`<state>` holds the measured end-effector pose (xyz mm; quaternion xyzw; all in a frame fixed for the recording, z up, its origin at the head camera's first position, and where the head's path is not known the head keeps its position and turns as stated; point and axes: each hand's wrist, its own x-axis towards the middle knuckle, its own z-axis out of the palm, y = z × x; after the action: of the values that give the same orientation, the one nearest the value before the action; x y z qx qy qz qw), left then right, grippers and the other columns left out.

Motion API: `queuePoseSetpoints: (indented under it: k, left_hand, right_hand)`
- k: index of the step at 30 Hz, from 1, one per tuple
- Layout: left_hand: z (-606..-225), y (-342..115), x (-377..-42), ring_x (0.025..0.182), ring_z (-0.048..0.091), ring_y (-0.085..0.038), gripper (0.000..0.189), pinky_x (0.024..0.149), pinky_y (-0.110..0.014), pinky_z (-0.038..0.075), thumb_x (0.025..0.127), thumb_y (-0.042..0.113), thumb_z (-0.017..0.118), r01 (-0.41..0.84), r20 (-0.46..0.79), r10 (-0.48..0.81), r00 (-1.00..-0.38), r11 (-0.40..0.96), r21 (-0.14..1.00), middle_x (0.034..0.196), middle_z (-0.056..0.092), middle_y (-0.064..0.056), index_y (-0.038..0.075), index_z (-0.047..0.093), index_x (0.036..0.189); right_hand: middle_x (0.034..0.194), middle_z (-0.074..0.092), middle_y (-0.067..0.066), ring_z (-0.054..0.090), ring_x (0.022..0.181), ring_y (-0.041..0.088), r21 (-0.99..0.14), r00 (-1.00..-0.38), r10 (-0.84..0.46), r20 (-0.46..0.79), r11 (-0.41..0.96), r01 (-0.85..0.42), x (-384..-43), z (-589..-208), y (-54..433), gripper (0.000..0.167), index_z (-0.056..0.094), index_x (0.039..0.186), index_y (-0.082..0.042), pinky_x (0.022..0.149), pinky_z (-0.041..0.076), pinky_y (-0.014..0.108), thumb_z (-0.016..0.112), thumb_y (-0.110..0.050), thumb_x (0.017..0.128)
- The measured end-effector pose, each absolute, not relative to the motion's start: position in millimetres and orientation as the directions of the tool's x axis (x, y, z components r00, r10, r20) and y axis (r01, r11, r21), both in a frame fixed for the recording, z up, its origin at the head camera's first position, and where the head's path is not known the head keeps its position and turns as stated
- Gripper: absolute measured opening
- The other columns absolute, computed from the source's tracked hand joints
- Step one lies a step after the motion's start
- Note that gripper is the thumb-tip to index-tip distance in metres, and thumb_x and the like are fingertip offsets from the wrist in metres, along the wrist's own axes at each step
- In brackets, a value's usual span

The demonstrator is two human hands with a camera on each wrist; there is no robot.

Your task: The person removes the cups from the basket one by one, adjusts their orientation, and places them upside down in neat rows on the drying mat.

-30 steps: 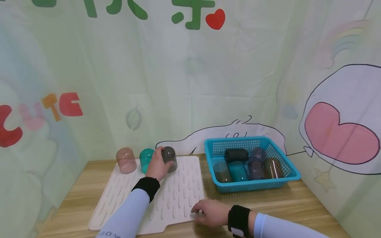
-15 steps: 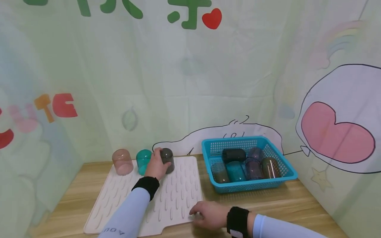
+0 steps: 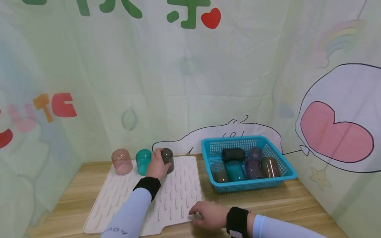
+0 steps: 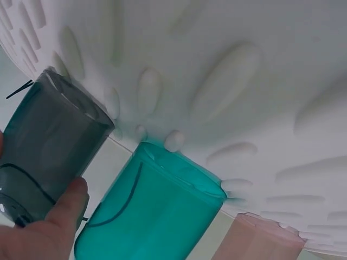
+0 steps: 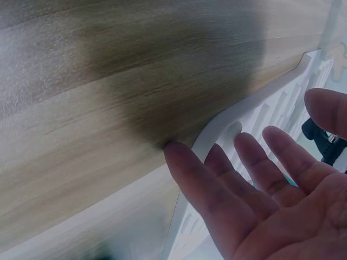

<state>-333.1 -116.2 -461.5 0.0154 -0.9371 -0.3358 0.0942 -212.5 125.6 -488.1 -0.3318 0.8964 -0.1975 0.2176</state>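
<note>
My left hand (image 3: 157, 165) grips a dark grey see-through cup (image 3: 169, 160), which stands upside down at the back of the white ridged drying mat (image 3: 178, 191). In the left wrist view, a finger and the thumb lie along the sides of the grey cup (image 4: 59, 135). Just left of it stands a teal cup (image 3: 143, 162), and farther left a pink cup (image 3: 122, 162), both bottom up. My right hand (image 3: 209, 215) rests by the mat's front right corner, holding nothing; its fingers are relaxed in the right wrist view, one fingertip at the wooden table (image 5: 108, 135).
A blue plastic basket (image 3: 253, 188) stands on the table to the right of the mat. Several see-through cups lie in it, among them a black one (image 3: 233, 154), a teal one (image 3: 235, 171) and a brown one (image 3: 270, 167). A printed curtain (image 3: 190, 82) hangs behind the table.
The head view has shifted slightly. My left hand stays on the grey cup at the same place on the mat, and my right hand has hardly moved.
</note>
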Motion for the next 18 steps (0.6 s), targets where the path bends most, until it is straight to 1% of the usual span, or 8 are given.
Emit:
queuePoseSetpoints:
  k: [6, 7, 10, 15, 18]
  left_hand:
    - [-462.6, -116.1, -332.2, 0.116, 0.064, -0.044, 0.074, 0.099, -0.053, 0.055, 0.094, 0.019, 0.074, 0.046, 0.182, -0.086, -0.979, 0.786, 0.617, 0.153, 0.035, -0.029, 0.003, 0.028, 0.150]
    - [-462.1, -115.9, -331.8, 0.115, 0.065, -0.044, 0.074, 0.098, -0.053, 0.055, 0.094, 0.019, 0.074, 0.051, 0.188, -0.084, -0.979, 0.787, 0.615, 0.153, 0.035, -0.030, 0.003, 0.028, 0.150]
    - [-460.1, -115.5, -330.2, 0.115, 0.065, -0.044, 0.074, 0.099, -0.052, 0.055, 0.094, 0.019, 0.075, 0.063, 0.201, -0.077, -0.977, 0.789, 0.612, 0.152, 0.035, -0.030, 0.002, 0.028, 0.150]
    - [-457.4, -116.5, -328.5, 0.124, 0.058, -0.044, 0.074, 0.105, -0.052, 0.051, 0.093, 0.017, 0.076, 0.094, 0.230, -0.058, -0.971, 0.796, 0.598, 0.153, 0.034, -0.029, 0.000, 0.030, 0.148]
    - [-455.9, -117.9, -327.6, 0.130, 0.053, -0.042, 0.073, 0.110, -0.052, 0.047, 0.093, 0.017, 0.076, 0.119, 0.255, -0.042, -0.966, 0.804, 0.582, 0.153, 0.034, -0.028, -0.001, 0.030, 0.147]
  right_hand:
    - [0.119, 0.066, -0.015, 0.055, 0.098, -0.003, -0.500, -0.690, -0.667, -0.281, 0.716, -0.487, -209.9, -483.2, 123.8, 0.028, 0.069, 0.126, -0.024, 0.093, 0.053, 0.027, 0.066, -0.033, 0.099]
    - [0.119, 0.066, -0.014, 0.055, 0.098, -0.002, -0.493, -0.688, -0.673, -0.271, 0.711, -0.502, -211.6, -488.0, 124.6, 0.028, 0.068, 0.126, -0.024, 0.092, 0.053, 0.028, 0.064, -0.034, 0.100]
    - [0.120, 0.066, -0.015, 0.055, 0.099, -0.003, -0.501, -0.685, -0.673, -0.279, 0.711, -0.494, -213.7, -491.4, 125.4, 0.030, 0.068, 0.127, -0.025, 0.093, 0.053, 0.028, 0.064, -0.036, 0.100]
    - [0.122, 0.065, -0.015, 0.054, 0.100, -0.004, -0.506, -0.685, -0.669, -0.287, 0.714, -0.484, -214.0, -491.2, 125.6, 0.031, 0.067, 0.128, -0.027, 0.096, 0.053, 0.028, 0.064, -0.039, 0.099]
    - [0.122, 0.066, -0.014, 0.055, 0.101, -0.002, -0.498, -0.686, -0.667, -0.290, 0.718, -0.487, -212.4, -487.7, 124.3, 0.031, 0.067, 0.128, -0.025, 0.096, 0.053, 0.029, 0.065, -0.036, 0.099]
